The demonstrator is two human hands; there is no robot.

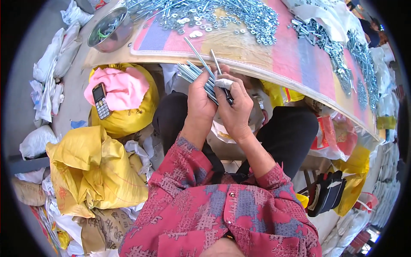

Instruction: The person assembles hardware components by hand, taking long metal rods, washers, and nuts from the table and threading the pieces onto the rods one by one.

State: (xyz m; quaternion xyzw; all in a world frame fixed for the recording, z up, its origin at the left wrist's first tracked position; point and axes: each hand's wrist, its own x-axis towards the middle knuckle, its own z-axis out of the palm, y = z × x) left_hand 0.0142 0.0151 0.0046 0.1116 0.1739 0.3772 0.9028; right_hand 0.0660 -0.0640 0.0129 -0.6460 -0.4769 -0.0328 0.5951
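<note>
Metal rods [190, 73] in the hands [203, 101], long axes diagonal, far tips leftward.

Bright, diffuse light, glinting metal rods [189, 72], fisheye-bent edges, black corners

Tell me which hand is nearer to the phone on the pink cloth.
Left. The left hand, gripping the metal rods, is to the right of the phone, apart from it; the right hand is farther right, beyond the left one.
</note>
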